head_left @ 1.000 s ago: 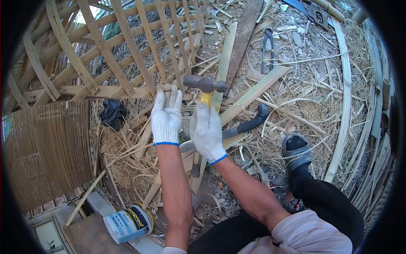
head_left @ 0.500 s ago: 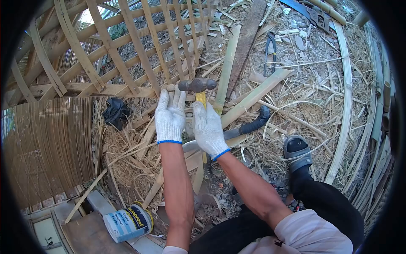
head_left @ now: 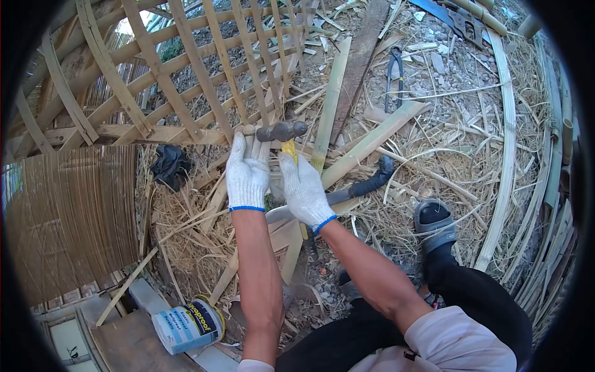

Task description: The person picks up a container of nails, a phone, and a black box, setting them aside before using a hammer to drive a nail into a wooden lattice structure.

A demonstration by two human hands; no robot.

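Both hands wear white knit gloves with blue cuffs. My right hand [head_left: 305,189] is wrapped round the yellow handle of a hammer [head_left: 282,131], whose dark metal head lies sideways just above the glove. My left hand [head_left: 248,173] is at the lower right end of a bamboo lattice [head_left: 180,77], its fingers up against the end of the lattice's bottom rail [head_left: 204,135]. The hammer head touches or nearly touches the fingertips of my left hand. Whatever small piece the left fingers pinch is too hidden to name.
A curved blade with a black-wrapped handle [head_left: 374,179] lies below my right hand. Pincers [head_left: 395,77] and a saw [head_left: 466,28] lie farther up. A labelled bucket [head_left: 189,325] stands lower left, near a black plastic bag [head_left: 170,166]. Bamboo strips and shavings cover the ground.
The hammer head has shifted slightly left and down, closer to my left fingers. My right hand has moved a little left with it. The left hand has barely moved.
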